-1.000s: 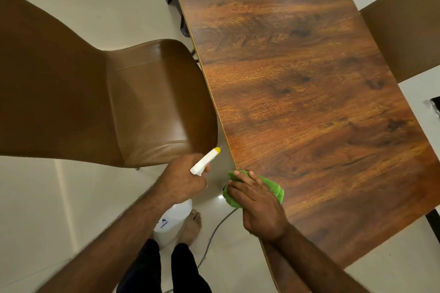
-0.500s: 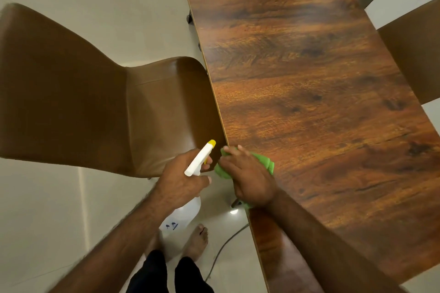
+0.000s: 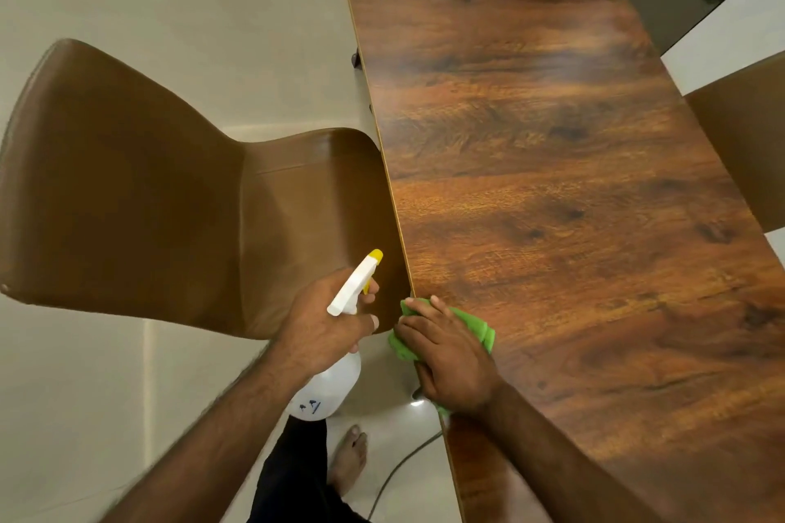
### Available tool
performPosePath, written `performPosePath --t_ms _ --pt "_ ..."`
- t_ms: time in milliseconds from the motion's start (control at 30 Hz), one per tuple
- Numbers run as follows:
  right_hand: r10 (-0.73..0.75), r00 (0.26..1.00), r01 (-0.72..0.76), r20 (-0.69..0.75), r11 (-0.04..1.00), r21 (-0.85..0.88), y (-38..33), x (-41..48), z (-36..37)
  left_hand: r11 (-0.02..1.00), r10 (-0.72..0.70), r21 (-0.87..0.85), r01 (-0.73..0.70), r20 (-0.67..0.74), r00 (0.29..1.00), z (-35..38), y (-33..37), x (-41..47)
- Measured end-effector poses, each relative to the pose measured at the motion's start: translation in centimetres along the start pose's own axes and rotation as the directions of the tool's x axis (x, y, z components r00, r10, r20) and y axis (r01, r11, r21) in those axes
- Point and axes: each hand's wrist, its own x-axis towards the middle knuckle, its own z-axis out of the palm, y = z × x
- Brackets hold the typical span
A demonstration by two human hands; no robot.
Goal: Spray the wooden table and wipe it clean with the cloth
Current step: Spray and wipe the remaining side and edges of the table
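Wooden tabletop [image 3: 552,183], left edge: green cloth [image 3: 478,325] lies under the right hand [image 3: 450,361].
The right hand lies flat on the cloth, fingers extended, pressing it at the edge. The left hand [image 3: 323,329], just beside it and off the tabletop, grips a white spray bottle [image 3: 331,389], yellow nozzle uppermost, in front of a brown chair [image 3: 170,204].

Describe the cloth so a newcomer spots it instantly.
On the wooden table, follow the left edge to the near end. There the right hand presses a crumpled cloth that overhangs the edge. It is the only bright green thing; the spray bottle in the left hand beside it is white.
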Motion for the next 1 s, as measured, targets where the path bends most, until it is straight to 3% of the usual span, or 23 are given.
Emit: performPosePath --t_ms 333,567,800,1000 --pt "-0.132 0.984 0.142 0.117 0.987 -0.077 4.3 7.5 -1.5 0.999 -0.037 0.023 0.037 -0.009 0.999 -1.2 1.4 4.0" --pt "-0.094 0.982 0.115 0.163 0.985 -0.125 6.7 14.4 -2.8 0.999 -0.042 0.033 0.042 -0.007 0.999 -2.2 1.5 5.6" --pt "-0.231 0.925 0.261 0.302 0.963 -0.061 4.4 7.6 -3.4 0.999 -0.026 0.025 0.025 0.014 1.0 -3.1 1.8 6.8" --pt "-0.308 0.909 0.346 0.282 0.934 -0.094 6.8 11.2 -3.1 1.0 -0.023 0.002 0.023 0.013 1.0 -3.2 1.7 8.3"
